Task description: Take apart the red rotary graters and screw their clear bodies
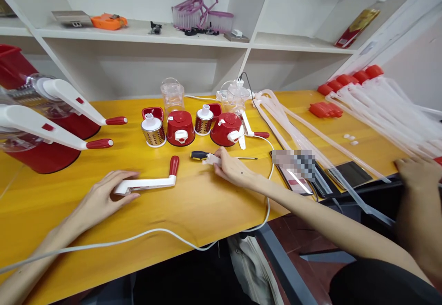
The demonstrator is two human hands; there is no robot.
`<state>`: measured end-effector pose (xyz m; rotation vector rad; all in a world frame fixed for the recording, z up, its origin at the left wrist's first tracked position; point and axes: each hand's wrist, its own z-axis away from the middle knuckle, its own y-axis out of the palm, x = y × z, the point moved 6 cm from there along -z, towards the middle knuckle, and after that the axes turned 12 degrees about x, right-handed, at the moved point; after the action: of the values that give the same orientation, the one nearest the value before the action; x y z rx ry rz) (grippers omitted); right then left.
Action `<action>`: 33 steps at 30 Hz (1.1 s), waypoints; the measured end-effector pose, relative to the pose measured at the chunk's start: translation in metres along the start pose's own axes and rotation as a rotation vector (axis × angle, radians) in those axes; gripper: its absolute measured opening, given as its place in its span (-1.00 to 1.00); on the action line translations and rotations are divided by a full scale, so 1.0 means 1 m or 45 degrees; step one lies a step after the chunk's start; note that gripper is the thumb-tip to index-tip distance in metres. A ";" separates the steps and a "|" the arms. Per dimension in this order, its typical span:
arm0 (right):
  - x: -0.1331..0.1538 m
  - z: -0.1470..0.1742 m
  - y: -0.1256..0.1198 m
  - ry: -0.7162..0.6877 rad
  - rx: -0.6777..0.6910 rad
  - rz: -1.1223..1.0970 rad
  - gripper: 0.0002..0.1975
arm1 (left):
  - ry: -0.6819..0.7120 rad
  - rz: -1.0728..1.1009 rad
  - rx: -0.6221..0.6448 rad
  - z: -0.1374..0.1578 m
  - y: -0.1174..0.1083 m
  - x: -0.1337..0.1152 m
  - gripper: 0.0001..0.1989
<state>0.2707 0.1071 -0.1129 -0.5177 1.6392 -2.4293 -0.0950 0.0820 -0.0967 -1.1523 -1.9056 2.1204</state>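
Note:
On the table, my left hand curls its thumb and fingers loosely around the white end of a crank handle. The crank lies flat, and its red grip points away from me. My right hand pinches a small whitish plastic piece, partly covered by the fingers. Just behind that hand lies a screwdriver with a black and yellow handle, its shaft running to the right. Farther back sit two red grater bases and metal grating drums.
Assembled red and white rotary graters stand at left. A white cable crosses the front. Phones and long translucent strips lie at right, near another person's hand. White shelves rise behind.

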 end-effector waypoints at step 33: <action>-0.019 0.015 -0.010 0.025 0.017 0.073 -0.46 | 0.286 -0.298 -0.048 -0.105 0.034 -0.045 -0.67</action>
<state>0.2947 0.1044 -0.1020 -0.4397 1.6212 -2.4099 0.0099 0.1380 -0.1005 -1.0629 -1.8805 1.7638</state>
